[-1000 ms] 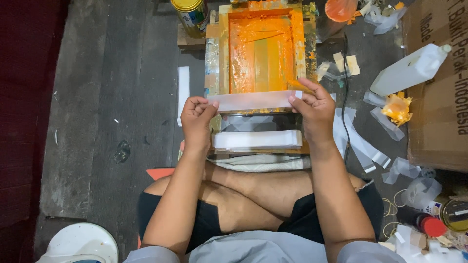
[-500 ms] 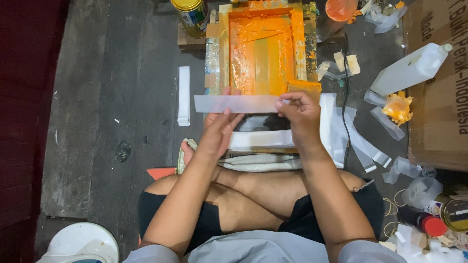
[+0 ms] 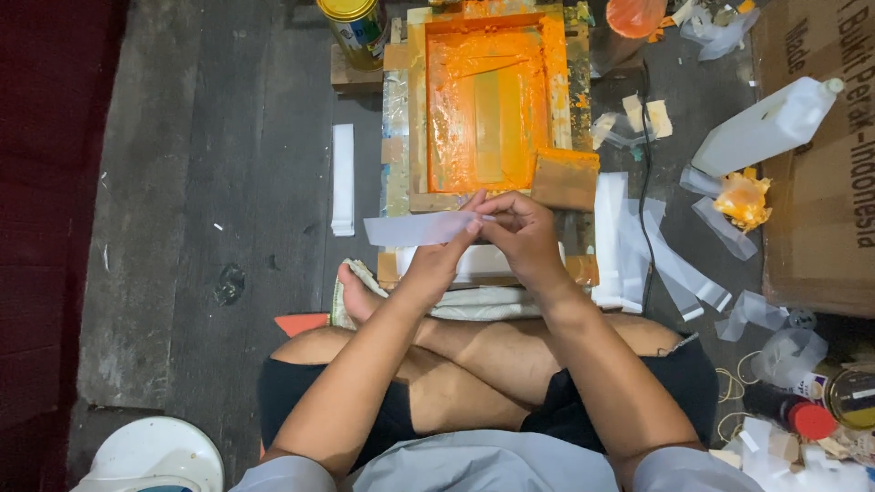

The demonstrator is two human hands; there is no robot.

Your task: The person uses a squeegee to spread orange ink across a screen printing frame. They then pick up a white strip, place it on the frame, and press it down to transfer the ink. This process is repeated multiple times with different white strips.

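At the far left, down at 7 o'clock, a white plastic stool (image 3: 150, 454) pokes in from the bottom edge. Moving right, 1 narrow white strip (image 3: 343, 179) lies flat on the grey floor (image 3: 228, 164), at about 10 o'clock from the hands. Above it, at 11 o'clock, a yellow-lidded paint can (image 3: 355, 27) stands on a small wooden block.

In the middle, the person sits cross-legged, and both hands meet just below the printing frame. The left hand (image 3: 444, 251) pinches a pale translucent strip (image 3: 415, 228) between thumb and fingers; the strip sticks out level toward 9 o'clock. The right hand (image 3: 521, 230) closes its fingertips on the same strip's right end, touching the left hand.

At 12 o'clock from the hands sits the wooden screen frame (image 3: 492, 100), thick with orange ink, and an ink-smeared squeegee block (image 3: 565, 179) rests at its lower right corner.

Further right, loose clear strips (image 3: 674, 264) lie scattered at 3 o'clock, a white plastic jug (image 3: 766, 123) lies tilted at 2 o'clock, and a cardboard box (image 3: 820, 182) fills the right edge.
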